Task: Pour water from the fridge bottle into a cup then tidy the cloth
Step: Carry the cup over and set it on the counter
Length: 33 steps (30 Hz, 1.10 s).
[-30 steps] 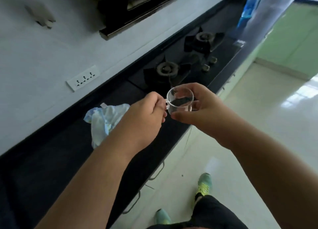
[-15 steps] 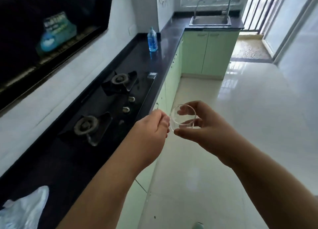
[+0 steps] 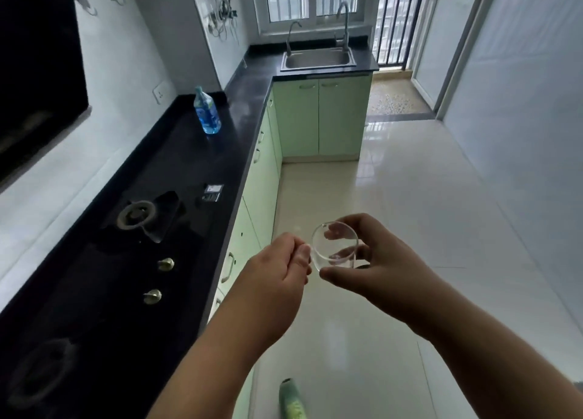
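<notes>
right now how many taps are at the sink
2. The tall tap stands at the back right of the sink; the shorter tap stands at its back left. Nothing hides that end of the counter.

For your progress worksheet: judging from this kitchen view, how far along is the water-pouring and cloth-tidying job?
Done: nothing visibly; the glass cup looks empty. In hand: the right hand grips the cup, and the left hand pinches at its side, above the floor beside the counter. Left: pouring, and tidying the cloth, which is not in view.
</notes>
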Available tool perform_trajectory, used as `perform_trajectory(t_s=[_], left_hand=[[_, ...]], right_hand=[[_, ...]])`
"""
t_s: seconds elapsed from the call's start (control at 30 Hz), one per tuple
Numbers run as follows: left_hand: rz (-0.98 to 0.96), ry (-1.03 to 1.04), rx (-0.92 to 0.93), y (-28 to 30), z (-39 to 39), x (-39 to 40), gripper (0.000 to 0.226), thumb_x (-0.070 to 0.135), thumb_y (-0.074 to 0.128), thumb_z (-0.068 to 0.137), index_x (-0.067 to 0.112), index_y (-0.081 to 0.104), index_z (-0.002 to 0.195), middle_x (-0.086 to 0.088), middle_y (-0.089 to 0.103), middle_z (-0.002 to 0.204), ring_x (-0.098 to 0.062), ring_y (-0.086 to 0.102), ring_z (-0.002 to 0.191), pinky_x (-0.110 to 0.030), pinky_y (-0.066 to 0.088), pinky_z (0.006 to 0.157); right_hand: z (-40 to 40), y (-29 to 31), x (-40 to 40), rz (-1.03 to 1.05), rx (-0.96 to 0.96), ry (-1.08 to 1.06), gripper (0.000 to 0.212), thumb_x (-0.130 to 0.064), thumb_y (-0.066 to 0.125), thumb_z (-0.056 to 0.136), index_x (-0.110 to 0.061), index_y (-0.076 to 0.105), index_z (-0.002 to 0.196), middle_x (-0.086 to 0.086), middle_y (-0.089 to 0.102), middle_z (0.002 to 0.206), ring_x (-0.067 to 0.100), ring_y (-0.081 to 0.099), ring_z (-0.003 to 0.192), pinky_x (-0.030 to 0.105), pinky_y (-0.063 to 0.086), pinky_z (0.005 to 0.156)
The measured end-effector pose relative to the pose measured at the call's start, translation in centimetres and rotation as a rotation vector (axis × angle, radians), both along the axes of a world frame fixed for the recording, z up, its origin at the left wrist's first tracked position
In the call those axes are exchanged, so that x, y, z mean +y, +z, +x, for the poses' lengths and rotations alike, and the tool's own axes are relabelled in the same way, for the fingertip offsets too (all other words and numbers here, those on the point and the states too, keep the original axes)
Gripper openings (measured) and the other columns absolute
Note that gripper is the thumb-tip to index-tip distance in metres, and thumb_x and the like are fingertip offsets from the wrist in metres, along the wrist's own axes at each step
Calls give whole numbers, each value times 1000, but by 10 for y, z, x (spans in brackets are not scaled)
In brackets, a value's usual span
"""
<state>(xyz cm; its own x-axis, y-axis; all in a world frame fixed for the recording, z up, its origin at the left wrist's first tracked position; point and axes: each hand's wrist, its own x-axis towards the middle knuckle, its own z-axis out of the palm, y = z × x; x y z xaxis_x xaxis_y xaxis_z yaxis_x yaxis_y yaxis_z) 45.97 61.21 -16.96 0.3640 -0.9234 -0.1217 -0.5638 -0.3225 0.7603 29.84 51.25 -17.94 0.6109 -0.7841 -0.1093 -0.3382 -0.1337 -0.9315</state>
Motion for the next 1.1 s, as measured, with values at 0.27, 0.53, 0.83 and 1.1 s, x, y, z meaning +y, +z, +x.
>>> perform_trajectory(t_s=[0.27,0.53,0.83,1.1], left_hand=[[1,-199,-9,3,60,-154,25,44,35,109,34,56,101,8,69,95,-12,67,90,-45,61,84],[19,-327,-66,2,84,-303,22,47,37,107,37,56,100,12,69,89,-11,68,86,-49,61,83],[10,-169,-87,-7,114,-485,25,46,36,108,37,55,95,9,67,90,-12,67,87,-48,60,83],[4,151,-26,1,182,-567,28,44,37,109,34,57,92,5,68,87,-16,68,86,-50,61,81]], right_hand=[[42,9,-122,-43,10,-178,53,-22,87,81,-40,57,121,-24,67,118,-6,68,97,28,64,84],[56,-3,-244,-49,-15,-316,51,-30,87,80,-45,57,119,-30,67,114,-9,68,99,19,59,79],[98,-10,-460,-50,14,-149,52,-30,87,80,-44,56,119,-24,70,111,-6,70,95,20,61,79],[199,10,-590,-32,43,152,51,-23,87,81,-40,58,119,-17,72,108,3,72,92,22,62,75]])
